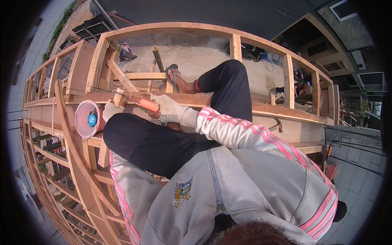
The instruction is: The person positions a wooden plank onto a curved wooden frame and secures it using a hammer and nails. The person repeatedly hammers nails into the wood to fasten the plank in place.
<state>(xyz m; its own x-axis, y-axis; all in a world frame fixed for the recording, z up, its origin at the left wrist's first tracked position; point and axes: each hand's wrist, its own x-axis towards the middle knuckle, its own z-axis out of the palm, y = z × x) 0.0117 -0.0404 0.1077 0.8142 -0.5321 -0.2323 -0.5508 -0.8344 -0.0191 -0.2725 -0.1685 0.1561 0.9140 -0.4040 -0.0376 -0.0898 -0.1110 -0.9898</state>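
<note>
My right hand (169, 108), in a pale knitted work glove, is closed around an orange-handled tool (148, 104). A rusty, reddish-brown part of the tool points left toward a short wooden block (119, 97); the tool's exact kind is hard to make out. Just beside my raised knee, my gloved left hand (111, 110) grips the lower part of that block, which stands at the timber beam (183, 98). My knee hides part of the left hand. Close to its left sits a pink bucket (85, 130) with a round blue item (92, 119) inside.
I sit high on a wooden frame with a curved top rail (183, 27) and upright posts (288, 81). A hammer (277, 125) lies on the right. A long loose plank (77, 147) slants down on the left. Below, a concrete floor (192, 51) shows through gaps.
</note>
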